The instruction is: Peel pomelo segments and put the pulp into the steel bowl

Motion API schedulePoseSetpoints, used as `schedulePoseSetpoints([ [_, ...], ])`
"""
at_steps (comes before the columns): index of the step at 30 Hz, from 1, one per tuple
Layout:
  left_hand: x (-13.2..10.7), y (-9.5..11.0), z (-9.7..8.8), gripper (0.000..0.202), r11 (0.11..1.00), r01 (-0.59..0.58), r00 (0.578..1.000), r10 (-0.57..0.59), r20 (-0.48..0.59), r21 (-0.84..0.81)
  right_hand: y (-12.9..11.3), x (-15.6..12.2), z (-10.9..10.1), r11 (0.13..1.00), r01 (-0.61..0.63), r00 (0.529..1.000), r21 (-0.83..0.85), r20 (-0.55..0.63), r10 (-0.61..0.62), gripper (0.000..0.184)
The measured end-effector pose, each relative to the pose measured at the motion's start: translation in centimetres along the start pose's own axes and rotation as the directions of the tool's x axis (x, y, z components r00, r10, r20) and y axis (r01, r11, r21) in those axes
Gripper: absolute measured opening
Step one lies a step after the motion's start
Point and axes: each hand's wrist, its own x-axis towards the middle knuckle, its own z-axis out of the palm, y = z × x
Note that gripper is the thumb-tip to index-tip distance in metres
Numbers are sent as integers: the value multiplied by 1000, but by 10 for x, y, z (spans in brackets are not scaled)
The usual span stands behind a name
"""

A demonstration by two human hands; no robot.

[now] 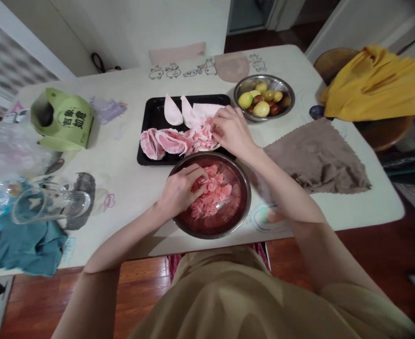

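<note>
One table [130, 193] bears two bowls [242, 202] [287, 99], one tray [154, 114]; left grip [180, 187] at pulp [214, 200], right grip [234, 132] at scraps [201, 137], clamping unclear.

Loose pink fruit pulp [216, 193] lies heaped in a round steel bowl [240, 205] near the front edge of the surface [131, 183]. Pale-pink shreds [201, 137] are piled on a black tray [153, 113], toward its front right corner.

On the green carton [66, 133], black lettering [74, 120] reads "吉象如意"
</note>
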Motion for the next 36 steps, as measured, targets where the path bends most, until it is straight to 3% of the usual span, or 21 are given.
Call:
schedulePoseSetpoints([
  [4, 0, -1, -5, 10, 999, -2, 1000, 1, 28, 39, 2, -6, 5, 998, 69, 997, -4, 22, -69, 25],
  [11, -1, -5, 4, 40, 992, -55, 998, 56, -5, 112, -5, -23, -27, 995, 86, 994, 50, 57, -89, 25],
  [16, -2, -5, 11, 23, 974, -62, 998, 62, 6, 218, -9, -40, -33, 989, 108, 994, 99, 20, -111, 25],
  [21, -3, -3, 11, 16, 997, -72, 997, 72, -6, 15, -17, -54, -31, 971, 184, 980, 153, -103, -170, 19],
  [24, -3, 2, 6, 15, 994, -47, 992, 34, -123, -97, -32, -61, -40, 958, 211, 968, 196, -177, -177, 15],
  [28, -1, 13, -8, 17, 992, -47, 946, 8, -325, -114, -56, -72, -51, 938, 251, 941, 237, -285, -180, 9],
  [36, -7, 19, -19, 20, 990, -51, 878, -18, -478, -131, -84, -87, -41, 940, 295, 860, 173, -476, -182, 6],
])
